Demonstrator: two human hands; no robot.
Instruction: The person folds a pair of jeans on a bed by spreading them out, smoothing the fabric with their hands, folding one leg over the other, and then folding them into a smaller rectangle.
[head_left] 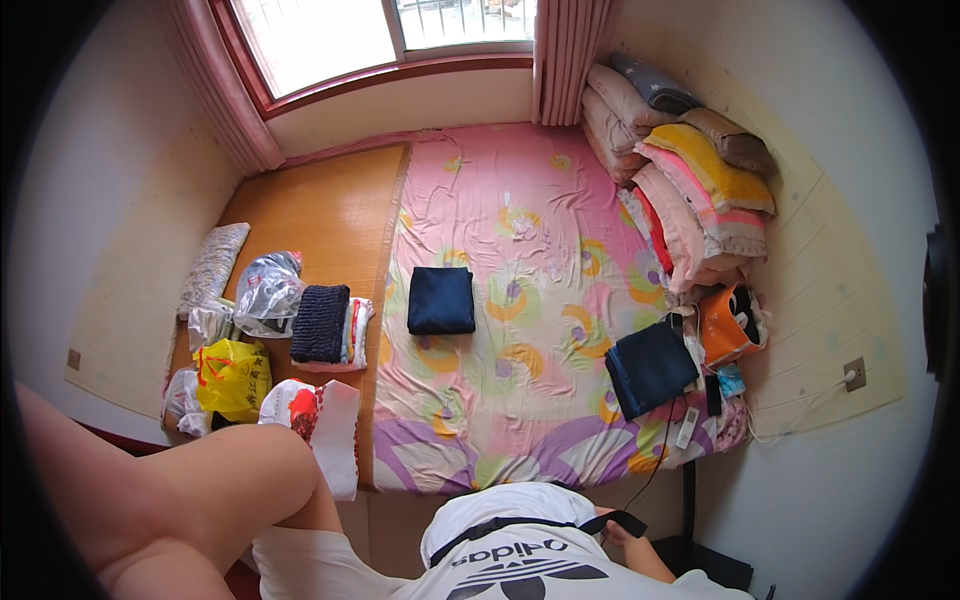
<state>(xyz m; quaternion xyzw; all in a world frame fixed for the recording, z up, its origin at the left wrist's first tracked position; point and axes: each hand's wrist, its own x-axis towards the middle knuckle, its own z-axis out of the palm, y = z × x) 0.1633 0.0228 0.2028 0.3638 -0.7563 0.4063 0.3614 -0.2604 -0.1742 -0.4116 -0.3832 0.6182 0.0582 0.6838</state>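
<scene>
My left arm (pixel 220 480) is raised and bent large across the lower left, with its hand outside the picture. Low at my right side is my right hand (pixel 622 540), small and partly covered by a black strap (pixel 500 522) that crosses my white shirt. Its visible fingers look curled, and whatever they might hold is hidden. Beyond the bed's front edge, a folded dark blue garment (pixel 441 300) lies flat near the middle, apart from both hands. Another folded dark blue garment (pixel 652 368) rests near the right edge, closer to my right hand.
On the bed's left mat (pixel 330 205) are a yellow plastic bag (pixel 232 378), clear bags (pixel 268 295), a folded dark knit (pixel 320 323) on other cloths, and a white-red bag (pixel 325 425). Right are stacked bedding (pixel 690 190), an orange bag (pixel 722 325) and a white remote (pixel 687 428).
</scene>
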